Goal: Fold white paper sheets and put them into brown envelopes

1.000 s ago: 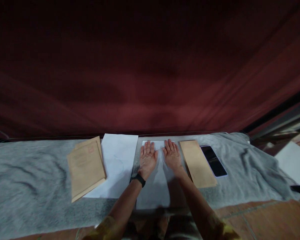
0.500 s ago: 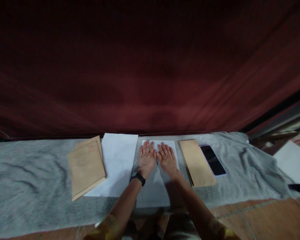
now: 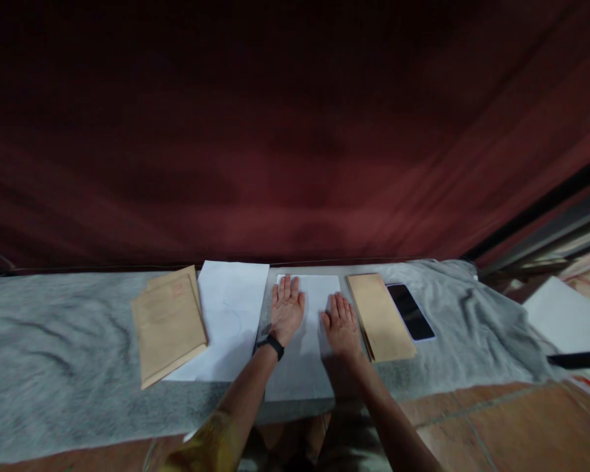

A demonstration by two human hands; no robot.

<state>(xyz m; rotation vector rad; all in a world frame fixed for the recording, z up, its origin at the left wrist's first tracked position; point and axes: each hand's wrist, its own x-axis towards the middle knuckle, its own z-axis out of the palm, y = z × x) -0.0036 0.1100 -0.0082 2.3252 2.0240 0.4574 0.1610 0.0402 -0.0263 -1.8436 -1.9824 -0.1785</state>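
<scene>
A white sheet of paper lies in front of me on a grey cloth. My left hand rests flat on its upper left part, fingers stretched out, with a dark band on the wrist. On the sheet's right edge lies my right hand, palm down, fingers extended and slightly apart. Both hands hide parts of the sheet. Left of it are larger white papers, partly covered by brown envelopes, the top one bearing a small red mark. More brown envelopes lie just right of my right hand.
A phone with a dark screen lies beside the right-hand envelopes. The grey cloth covers the long surface, and a dark red wall or curtain rises behind it. Tiled floor shows at the front; a white sheet-like item is far right.
My right hand has slid toward me and to the right, away from my left hand. My left hand stays near the sheet's top left. The view has shifted slightly.
</scene>
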